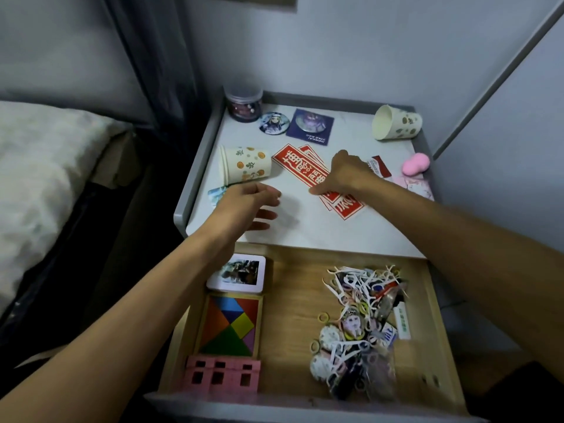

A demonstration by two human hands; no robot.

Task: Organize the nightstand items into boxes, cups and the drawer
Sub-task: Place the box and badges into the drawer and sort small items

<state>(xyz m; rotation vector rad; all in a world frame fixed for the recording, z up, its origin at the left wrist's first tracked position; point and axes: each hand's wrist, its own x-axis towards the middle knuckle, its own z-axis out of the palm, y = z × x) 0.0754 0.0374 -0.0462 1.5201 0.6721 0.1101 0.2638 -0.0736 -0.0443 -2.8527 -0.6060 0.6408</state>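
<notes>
Red paper envelopes [297,163] lie fanned across the middle of the white nightstand top [305,227]. My right hand [343,175] rests on them, fingers pointing down-left onto the paper. My left hand [250,206] hovers over the top's front left, fingers loosely spread and holding nothing. A paper cup with an orange print [244,166] lies on its side just beyond it. A second paper cup [396,122] lies tipped at the back right. The wooden drawer [293,300] stands pulled open below.
A clear jar [243,105], a round badge [273,123] and a dark blue card [309,126] sit at the back. A pink sponge [415,164] is at the right edge. The drawer holds a tangram box [230,326], pink blocks [222,374], a photo card [238,271] and loose floss picks [360,328]. A bed lies left.
</notes>
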